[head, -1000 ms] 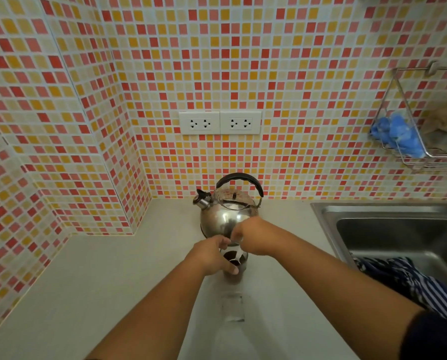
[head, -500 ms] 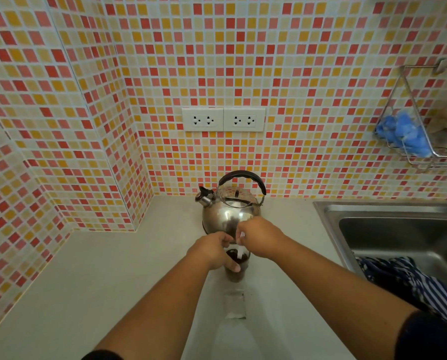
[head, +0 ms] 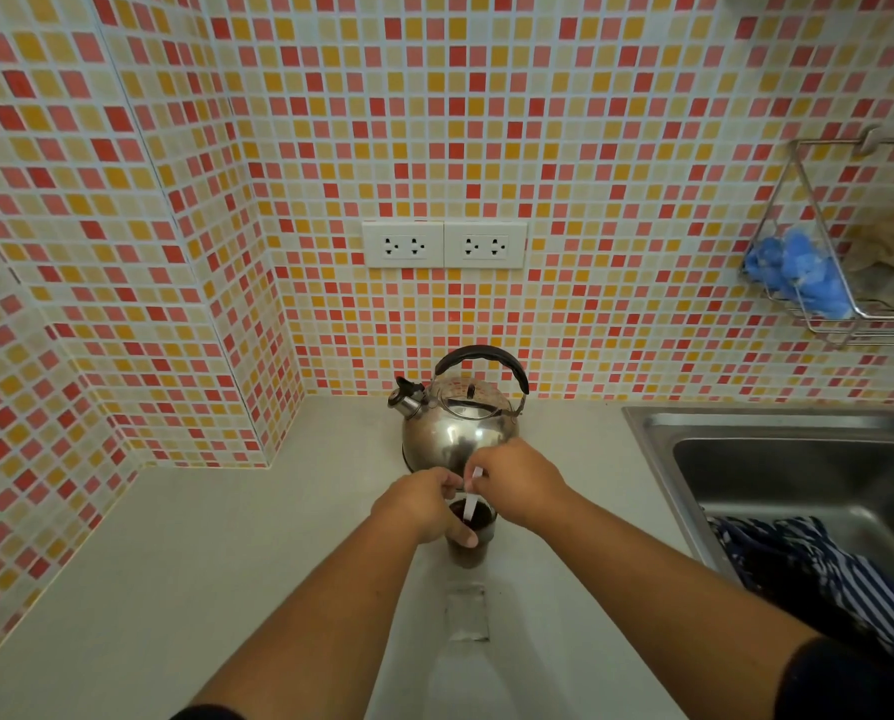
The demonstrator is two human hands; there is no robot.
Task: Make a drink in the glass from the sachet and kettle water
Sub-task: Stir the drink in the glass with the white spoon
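A small glass (head: 478, 550) holding dark liquid stands on the pale counter (head: 226, 563), just in front of the steel kettle (head: 455, 433) with its black handle. My left hand (head: 418, 506) wraps the glass from the left, thumb across its front. My right hand (head: 517, 485) pinches a thin white strip (head: 471, 498) whose lower end dips into the dark liquid. A flat, greyish sachet (head: 466, 613) lies on the counter close in front of the glass, between my forearms.
A steel sink (head: 798, 459) is set into the counter at right, with a striped dark cloth (head: 819, 569) over its near edge. A wire wall rack (head: 850, 283) holds something blue. Two double sockets (head: 443, 245) sit on the tiled wall behind the kettle.
My right hand has risen slightly, and the white strip now shows between its fingers above the glass. My left hand stays on the glass. The kettle has not moved.
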